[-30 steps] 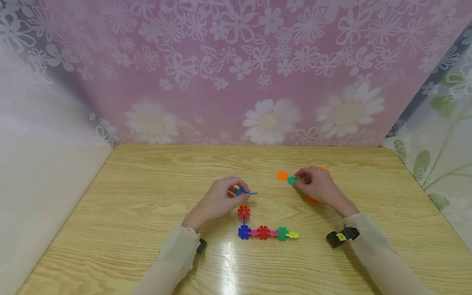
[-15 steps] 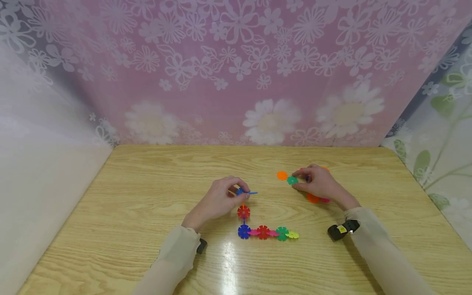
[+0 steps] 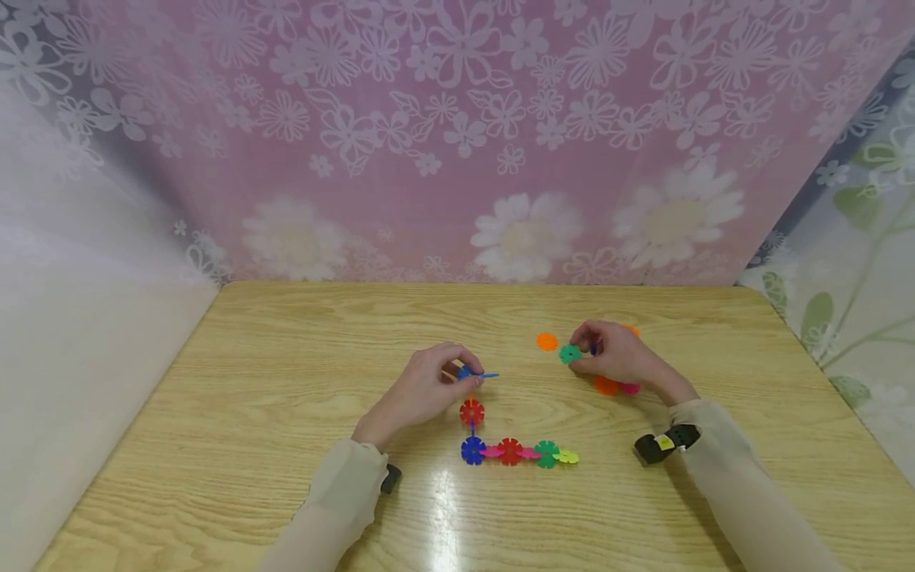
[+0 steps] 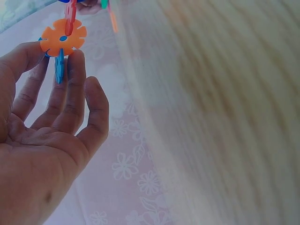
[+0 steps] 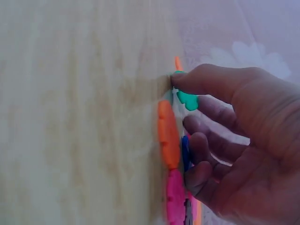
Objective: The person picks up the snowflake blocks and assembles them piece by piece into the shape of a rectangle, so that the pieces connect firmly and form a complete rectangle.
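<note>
In the head view my left hand [image 3: 431, 385] pinches a blue notched plastic disc [image 3: 466, 372] at the upper end of a chain of interlocking discs. A thin blue disc [image 3: 490, 375] seen edge-on juts right from its fingertips. Below hang a red disc [image 3: 472, 412] and a dark blue disc [image 3: 473, 450] at the corner. Close up in the left wrist view, an orange disc [image 4: 63, 37] sits at the fingertips. My right hand [image 3: 616, 351] pinches a green disc [image 3: 570, 354] between thumb and finger, near loose discs partly hidden beneath it.
The chain's lower row runs right through a red disc [image 3: 510, 451] and a green disc [image 3: 547, 454] to a yellow disc [image 3: 568, 457]. A loose orange disc [image 3: 546, 342] lies left of my right hand. Another orange disc [image 3: 606, 385] and a pink disc [image 3: 630, 388] lie under it.
My right hand has drawn back slightly and taken hold of the green disc, which has shifted a little right and toward me. My left hand and the chain stay put.
</note>
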The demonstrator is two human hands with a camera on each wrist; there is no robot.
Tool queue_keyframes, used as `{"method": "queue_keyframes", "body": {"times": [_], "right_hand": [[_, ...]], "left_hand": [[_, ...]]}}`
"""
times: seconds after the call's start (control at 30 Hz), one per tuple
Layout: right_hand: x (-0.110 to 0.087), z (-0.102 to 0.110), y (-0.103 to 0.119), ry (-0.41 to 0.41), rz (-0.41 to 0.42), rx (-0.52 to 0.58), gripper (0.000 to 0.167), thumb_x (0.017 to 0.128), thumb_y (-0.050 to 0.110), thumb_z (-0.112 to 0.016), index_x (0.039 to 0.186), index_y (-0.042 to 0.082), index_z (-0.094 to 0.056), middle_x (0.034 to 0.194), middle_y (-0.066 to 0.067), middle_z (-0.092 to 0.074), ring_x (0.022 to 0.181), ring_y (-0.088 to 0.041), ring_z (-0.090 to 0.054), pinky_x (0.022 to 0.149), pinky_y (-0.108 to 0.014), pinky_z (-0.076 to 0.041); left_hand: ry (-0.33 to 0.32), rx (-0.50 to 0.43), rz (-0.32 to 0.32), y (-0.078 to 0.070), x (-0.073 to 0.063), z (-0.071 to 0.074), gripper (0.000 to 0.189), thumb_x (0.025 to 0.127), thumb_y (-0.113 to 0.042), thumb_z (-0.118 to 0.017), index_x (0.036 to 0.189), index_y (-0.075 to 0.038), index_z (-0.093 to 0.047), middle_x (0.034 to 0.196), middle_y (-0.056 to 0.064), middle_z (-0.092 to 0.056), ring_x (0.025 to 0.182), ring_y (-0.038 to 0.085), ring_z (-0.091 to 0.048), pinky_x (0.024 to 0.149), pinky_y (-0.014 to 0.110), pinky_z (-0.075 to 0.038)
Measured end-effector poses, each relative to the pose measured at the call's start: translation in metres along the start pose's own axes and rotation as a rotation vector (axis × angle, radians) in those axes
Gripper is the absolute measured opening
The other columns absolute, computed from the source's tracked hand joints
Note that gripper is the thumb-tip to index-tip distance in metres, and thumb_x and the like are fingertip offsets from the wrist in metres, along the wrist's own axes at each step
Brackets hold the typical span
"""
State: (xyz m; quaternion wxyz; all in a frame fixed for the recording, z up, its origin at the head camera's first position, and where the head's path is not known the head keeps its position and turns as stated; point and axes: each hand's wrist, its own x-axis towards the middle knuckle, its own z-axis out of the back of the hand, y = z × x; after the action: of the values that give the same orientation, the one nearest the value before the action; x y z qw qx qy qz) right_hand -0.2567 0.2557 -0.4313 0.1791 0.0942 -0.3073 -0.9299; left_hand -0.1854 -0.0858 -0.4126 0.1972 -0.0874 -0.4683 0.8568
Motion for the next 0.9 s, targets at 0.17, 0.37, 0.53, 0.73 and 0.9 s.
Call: {"method": "queue_keyframes", "body": {"times": [0.17, 0.37, 0.53, 0.73, 0.9], "right_hand": [[-0.006, -0.001, 0.001, -0.036, 0.032, 0.034, 0.029, 0.088, 0.019, -0.081, 0.11, 0.009, -0.065, 0.089, -0.005, -0.064, 0.074, -0.016, -0.054, 0.065, -0.027, -0.045], [-0.013, -0.004, 0.002, -0.099, 0.046, 0.08, 0.022, 0.093, 0.019, -0.076, 0.111, 0.01, -0.067, 0.088, -0.004, -0.07, 0.073, -0.013, -0.061, 0.067, -0.026, -0.049], [-0.018, -0.01, 0.009, -0.122, -0.001, 0.204, 0.021, 0.095, 0.023, -0.075, 0.11, 0.011, -0.067, 0.095, -0.008, -0.075, 0.081, -0.015, -0.068, 0.069, -0.026, -0.053], [-0.024, -0.018, 0.026, -0.047, -0.014, 0.374, 0.028, 0.095, 0.023, -0.074, 0.115, 0.007, -0.064, 0.101, -0.016, -0.076, 0.073, -0.023, -0.066, 0.062, -0.029, -0.053], [-0.026, -0.027, 0.042, -0.015, -0.005, 0.48, 0.031, 0.095, 0.02, -0.075, 0.122, 0.008, -0.066, 0.1, -0.018, -0.075, 0.07, -0.028, -0.064, 0.059, -0.031, -0.053]], "left_hand": [[-0.005, 0.002, -0.001, 0.0, 0.001, 0.0, 0.004, 0.098, -0.027, -0.07, 0.102, -0.027, -0.071, 0.111, -0.007, -0.068, 0.096, 0.012, -0.068, 0.084, 0.032, -0.057], [0.002, -0.005, 0.003, 0.0, 0.001, 0.0, 0.004, 0.098, -0.027, -0.07, 0.102, -0.027, -0.071, 0.109, -0.007, -0.068, 0.097, 0.012, -0.067, 0.085, 0.032, -0.057], [0.006, -0.004, -0.004, -0.003, 0.0, 0.001, 0.005, 0.098, -0.027, -0.07, 0.103, -0.024, -0.071, 0.11, -0.007, -0.068, 0.096, 0.012, -0.067, 0.085, 0.033, -0.058], [0.015, 0.008, 0.01, -0.006, 0.0, 0.001, 0.004, 0.098, -0.027, -0.07, 0.102, -0.026, -0.071, 0.112, -0.008, -0.068, 0.096, 0.012, -0.067, 0.086, 0.033, -0.057], [0.017, 0.014, -0.006, -0.005, 0.001, 0.0, 0.005, 0.099, -0.027, -0.069, 0.102, -0.024, -0.071, 0.11, -0.007, -0.068, 0.097, 0.012, -0.067, 0.087, 0.033, -0.057]]}}
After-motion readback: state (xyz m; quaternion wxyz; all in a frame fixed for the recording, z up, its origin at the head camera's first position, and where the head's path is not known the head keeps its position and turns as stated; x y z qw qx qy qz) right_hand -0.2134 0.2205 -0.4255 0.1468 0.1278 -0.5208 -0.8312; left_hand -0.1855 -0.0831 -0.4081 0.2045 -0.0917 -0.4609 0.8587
